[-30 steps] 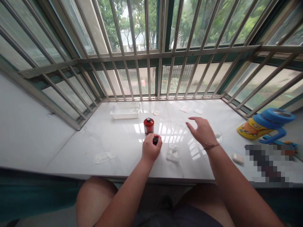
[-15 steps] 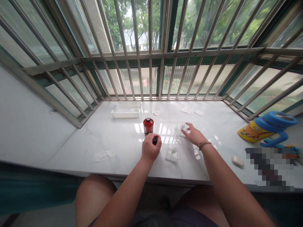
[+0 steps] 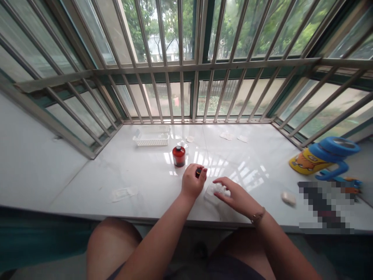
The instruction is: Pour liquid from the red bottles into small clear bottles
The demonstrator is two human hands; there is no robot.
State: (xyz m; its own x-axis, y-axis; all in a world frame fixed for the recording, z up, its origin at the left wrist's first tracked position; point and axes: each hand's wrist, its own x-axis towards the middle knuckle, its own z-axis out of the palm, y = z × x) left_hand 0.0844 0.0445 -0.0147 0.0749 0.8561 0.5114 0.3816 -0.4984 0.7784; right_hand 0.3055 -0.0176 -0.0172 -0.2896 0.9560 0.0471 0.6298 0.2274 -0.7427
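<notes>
My left hand (image 3: 192,181) is closed around a small dark bottle (image 3: 198,172) with a black cap, its top poking out between thumb and fingers. Just beyond stands a round red-brown bottle (image 3: 178,157) with a black cap. My right hand (image 3: 233,194) has its thumb and fingers on a small clear plastic container (image 3: 212,193), whose whitish contents I cannot make out. Another small clear piece (image 3: 183,145) lies behind the red-brown bottle, partly hidden by it.
A white perforated basket (image 3: 152,140) sits at the back left. Whitish flat scraps (image 3: 226,135) lie near the window bars. At the right are a blue-and-yellow mug (image 3: 316,157) and a small beige object (image 3: 288,199). A pale flat wrapper (image 3: 124,194) lies front left.
My right hand has come nearer and left, from the farther clear container to the near one. The farther container has gone from its spot; a clear piece now shows behind the red-brown bottle.
</notes>
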